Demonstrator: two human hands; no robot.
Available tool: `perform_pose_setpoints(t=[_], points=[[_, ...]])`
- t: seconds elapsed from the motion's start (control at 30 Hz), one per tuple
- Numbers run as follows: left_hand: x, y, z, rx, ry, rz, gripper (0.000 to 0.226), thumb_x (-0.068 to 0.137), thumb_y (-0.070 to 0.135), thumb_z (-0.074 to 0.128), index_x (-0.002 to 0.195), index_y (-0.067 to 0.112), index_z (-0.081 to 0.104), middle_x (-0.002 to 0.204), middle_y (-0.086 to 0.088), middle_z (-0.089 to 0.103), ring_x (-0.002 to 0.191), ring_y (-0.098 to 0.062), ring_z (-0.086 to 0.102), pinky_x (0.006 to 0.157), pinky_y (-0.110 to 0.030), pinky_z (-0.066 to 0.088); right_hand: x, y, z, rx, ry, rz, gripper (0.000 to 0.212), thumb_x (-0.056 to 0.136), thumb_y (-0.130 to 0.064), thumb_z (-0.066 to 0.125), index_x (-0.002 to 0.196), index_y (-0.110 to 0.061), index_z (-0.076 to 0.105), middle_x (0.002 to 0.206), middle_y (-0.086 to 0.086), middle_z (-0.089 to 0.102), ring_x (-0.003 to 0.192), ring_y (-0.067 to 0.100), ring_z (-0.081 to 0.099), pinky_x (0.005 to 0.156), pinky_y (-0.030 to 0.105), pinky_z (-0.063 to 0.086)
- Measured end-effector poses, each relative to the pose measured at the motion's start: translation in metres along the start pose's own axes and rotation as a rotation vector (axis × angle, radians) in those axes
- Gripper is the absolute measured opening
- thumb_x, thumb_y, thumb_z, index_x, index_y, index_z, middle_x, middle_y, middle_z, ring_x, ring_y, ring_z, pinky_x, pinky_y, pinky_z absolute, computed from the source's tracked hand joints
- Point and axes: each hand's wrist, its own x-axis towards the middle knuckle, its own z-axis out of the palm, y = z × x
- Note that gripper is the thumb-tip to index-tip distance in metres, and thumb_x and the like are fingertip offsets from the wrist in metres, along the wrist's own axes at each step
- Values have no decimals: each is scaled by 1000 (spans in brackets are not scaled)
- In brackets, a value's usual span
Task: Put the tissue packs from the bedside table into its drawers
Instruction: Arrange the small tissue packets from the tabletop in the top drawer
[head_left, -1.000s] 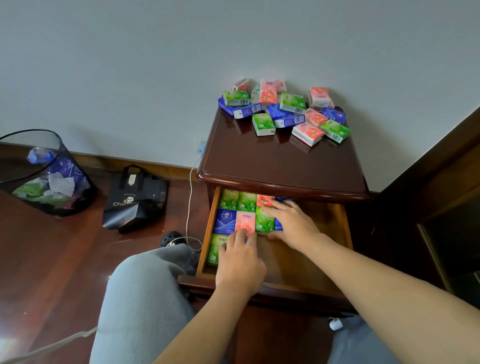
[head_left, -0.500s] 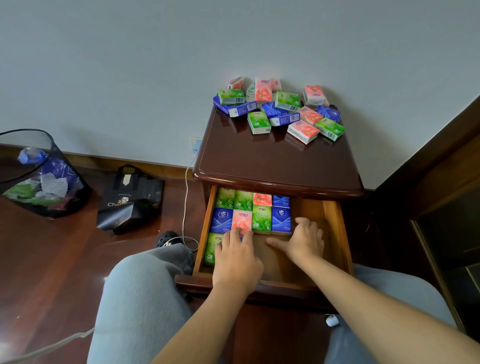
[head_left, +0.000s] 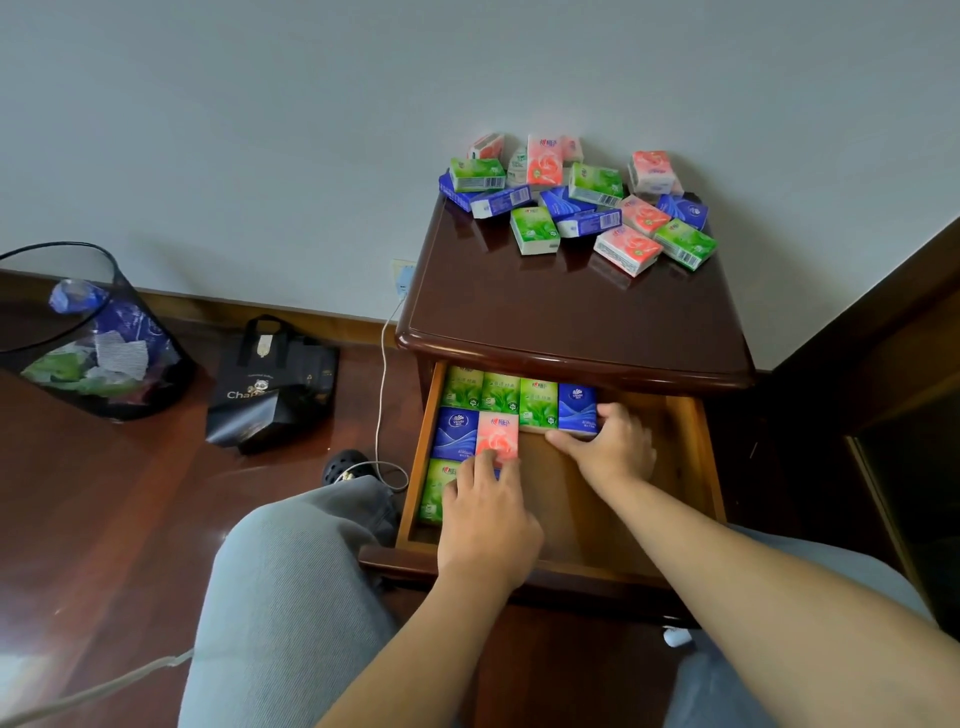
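Packs lining up in the bedside drawer (head_left: 691, 447)

Since a second ago the right hand (head_left: 608, 449) has slid from the drawer's centre to about 2 o'clock and is now pinching the blue pack (head_left: 576, 408) ending the back row, squaring it off; the left hand (head_left: 485, 512) is staying put, fingers nearly flat, pressing the pink pack (head_left: 497, 434) at 10 o'clock. Eight or so packs are lying inside; the pile (head_left: 576, 200) is waiting at 12 o'clock on the table (head_left: 561, 312), so much sorting remains.
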Motion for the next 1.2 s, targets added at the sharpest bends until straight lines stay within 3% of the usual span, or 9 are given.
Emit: perform_pose_setpoints(t=[0.33, 0.57, 0.63, 0.73, 0.83, 0.97, 1.03, 1.1, 1.2], points=[[2, 0, 2, -5, -9, -6, 62, 100, 34, 49, 157, 26, 27, 167, -4, 25, 153, -29, 24, 123, -50, 30, 11, -8, 0, -45, -5, 7, 79, 70, -70, 84, 127, -24, 55, 132, 4, 63, 126, 29, 57, 105, 47, 48], [1, 1, -1, 42, -34, -7, 65, 100, 40, 45, 160, 26, 24, 170, -6, 17, 153, -31, 22, 122, -52, 29, -2, -11, -21, -89, -124, 51, 110, 68, -72, 83, 153, -19, 37, 152, 10, 46, 143, 33, 43, 112, 48, 44], [2, 1, -1, 79, -55, -7, 68, 99, 43, 42, 162, 26, 19, 172, -6, 11, 154, -33, 19, 123, -53, 26, -11, -8, -31, -140, -133, 63, 107, 73, -76, 77, 153, -17, 38, 151, 10, 46, 142, 32, 45, 109, 46, 46], [4, 1, 0, 130, -75, -11, 71, 100, 46, 38, 164, 26, 13, 174, -5, 5, 157, -33, 12, 126, -55, 18, -21, 0, -51, -223, -173, 1, 79, 86, -79, 58, 139, -21, 52, 137, 2, 59, 129, 26, 57, 102, 43, 52], [4, 2, 0, 165, -60, -8, 72, 99, 47, 37, 164, 25, 15, 173, -5, 9, 157, -32, 10, 126, -53, 15, -21, -1, -79, -209, -250, -107, 52, 96, -74, 46, 109, -27, 65, 101, -11, 69, 94, 13, 68, 84, 39, 62], [8, 9, -15, 182, 57, 1, 66, 98, 43, 41, 160, 24, 25, 168, -5, 26, 153, -29, 22, 125, -47, 22, -3, -15, -121, 2, -111, -285, 46, 104, -63, 43, 85, -30, 70, 82, -15, 70, 80, 6, 68, 67, 29, 62], [18, 15, -32, 164, 179, 59, 59, 99, 39, 42, 156, 27, 32, 161, -1, 36, 148, -25, 30, 122, -42, 28, 13, -23, -136, 140, 13, -372, 36, 105, -54, 48, 91, -30, 70, 88, -14, 69, 84, 6, 66, 70, 28, 59], [33, 23, -52, 105, 282, 147, 54, 100, 36, 44, 153, 28, 37, 156, 3, 39, 143, -20, 35, 119, -38, 34, 29, -25, -142, 189, 109, -404, 21, 104, -45, 56, 109, -28, 67, 105, -9, 66, 94, 9, 64, 80, 31, 59], [62, 38, -78, 69, 357, 271, 53, 100, 31, 48, 151, 28, 40, 153, 4, 40, 142, -18, 36, 118, -36, 34, 49, -23, -134, 132, 102, -343, 38, 101, -40, 63, 136, -25, 56, 134, 0, 53, 122, 16, 54, 101, 36, 54]])
